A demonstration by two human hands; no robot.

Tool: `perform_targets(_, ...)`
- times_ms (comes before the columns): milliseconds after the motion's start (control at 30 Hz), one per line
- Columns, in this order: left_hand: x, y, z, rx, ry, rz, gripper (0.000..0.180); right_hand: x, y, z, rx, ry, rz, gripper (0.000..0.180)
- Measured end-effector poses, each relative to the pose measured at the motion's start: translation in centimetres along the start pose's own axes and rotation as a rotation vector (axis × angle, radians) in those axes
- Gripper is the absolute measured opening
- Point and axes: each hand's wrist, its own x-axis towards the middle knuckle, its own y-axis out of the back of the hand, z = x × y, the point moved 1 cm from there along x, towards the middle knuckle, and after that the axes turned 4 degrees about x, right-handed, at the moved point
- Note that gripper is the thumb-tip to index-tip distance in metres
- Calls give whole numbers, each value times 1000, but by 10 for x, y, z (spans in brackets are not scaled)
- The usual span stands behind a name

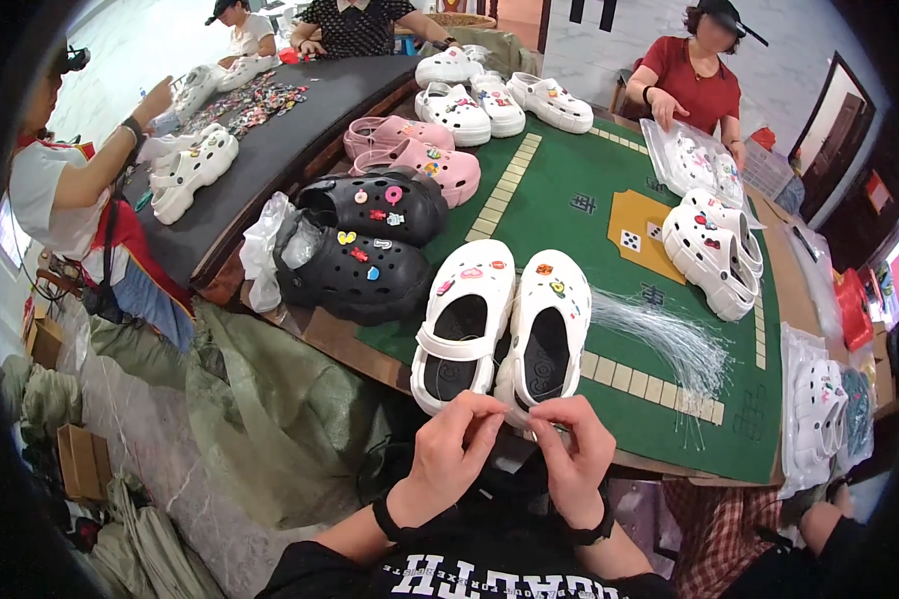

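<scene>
Close to my body, my left hand [454, 454] and my right hand [574, 459] are closed in pinches, fingertips almost meeting. A small clear plastic piece [517, 418] spans the gap between them; its exact kind is too small to make out. Just beyond my fingers, a pair of white clogs stands side by side on the green mat, heels towards me. The left clog [466, 324] has its heel strap across the opening, and the right clog [544, 329] touches it. Colourful charms dot both toes. A bundle of clear plastic strands [669, 344] fans out right of them.
Black clogs [355, 265], pink clogs [425, 160] and white clogs [469, 105] line the left of the green mat [559, 220]. More white clogs [711, 250] stand right. Across the table, a person in red [694, 90] handles bagged clogs. Others work at a dark table [300, 150] with loose charms.
</scene>
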Motion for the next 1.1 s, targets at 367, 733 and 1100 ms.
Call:
perform_targets(367,0,-2,4,-56,88,35,12,3,0,3,746,-412,33,11)
perform_targets(733,8,-4,7,159,-174,71,15,10,-1,-8,85,-15,9,11)
perform_targets(1100,8,-2,7,158,-185,71,15,8,-2,-7,79,-17,30,13)
